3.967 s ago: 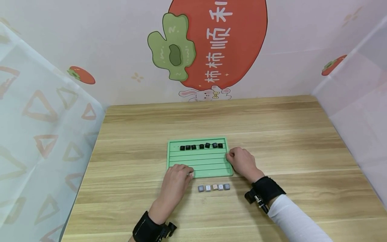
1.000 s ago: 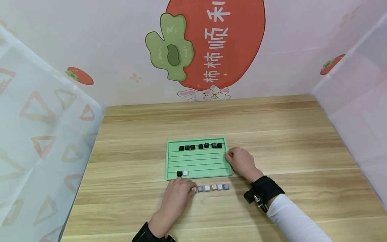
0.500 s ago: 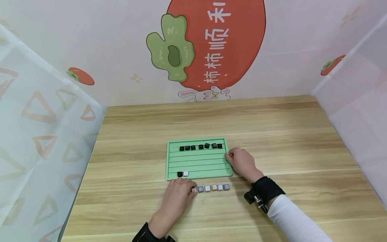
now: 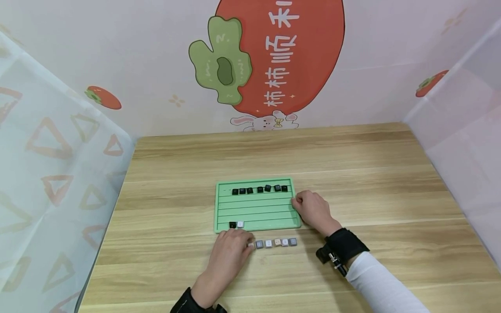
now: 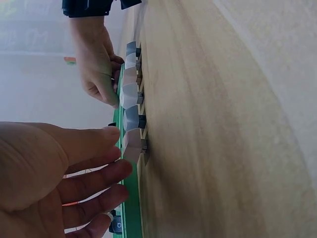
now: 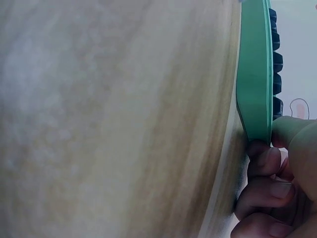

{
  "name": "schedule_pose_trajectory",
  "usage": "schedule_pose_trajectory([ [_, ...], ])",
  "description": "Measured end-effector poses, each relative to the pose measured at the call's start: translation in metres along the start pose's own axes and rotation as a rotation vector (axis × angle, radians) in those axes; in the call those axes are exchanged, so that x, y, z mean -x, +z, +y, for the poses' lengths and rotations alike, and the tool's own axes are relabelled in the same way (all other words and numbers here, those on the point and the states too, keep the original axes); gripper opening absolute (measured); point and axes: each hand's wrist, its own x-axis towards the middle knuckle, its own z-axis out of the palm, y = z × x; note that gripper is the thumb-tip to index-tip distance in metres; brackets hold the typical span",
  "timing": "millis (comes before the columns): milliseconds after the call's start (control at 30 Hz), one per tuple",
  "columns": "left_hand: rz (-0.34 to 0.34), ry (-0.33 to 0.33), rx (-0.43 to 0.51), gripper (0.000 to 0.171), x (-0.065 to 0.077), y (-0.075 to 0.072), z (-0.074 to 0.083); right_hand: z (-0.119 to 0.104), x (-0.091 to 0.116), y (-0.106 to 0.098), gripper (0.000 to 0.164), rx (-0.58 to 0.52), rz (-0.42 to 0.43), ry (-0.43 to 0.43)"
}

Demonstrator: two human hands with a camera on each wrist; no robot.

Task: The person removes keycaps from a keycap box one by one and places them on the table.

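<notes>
A green ridged tray (image 4: 258, 208) lies on the table. My right hand (image 4: 313, 209) grips its right edge, thumb (image 6: 290, 130) on the rim and other fingers curled by the side wall. My left hand (image 4: 230, 252) is at the near side of the tray. In the left wrist view its thumb and fingertips are right at a pinkish keycap (image 5: 132, 145), with nothing seen between them. That keycap ends a row of pale and grey keycaps (image 4: 268, 244) on the wood. A black keycap (image 4: 232, 224) and a white keycap (image 4: 240, 224) sit in the tray's nearest strip.
Several black keycaps (image 4: 260, 190) stand in a line along the tray's far strip. Behind the wooden table (image 4: 352, 165) rises a printed backdrop (image 4: 156, 65), with pale sheets at both sides.
My left hand has come off the tray's near-left part toward me, then stayed nearly still. The tray's black and white near keycaps and the row's leftmost keycap now show. My right hand keeps its hold.
</notes>
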Motion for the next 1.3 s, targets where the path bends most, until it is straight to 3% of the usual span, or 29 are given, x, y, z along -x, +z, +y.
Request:
schedule_pose_trajectory([
  [1300,0.113,0.002,0.008,0.025,-0.009,-0.015,-0.015,0.000,-0.001,0.000,0.046,-0.001,0.010,-0.005],
])
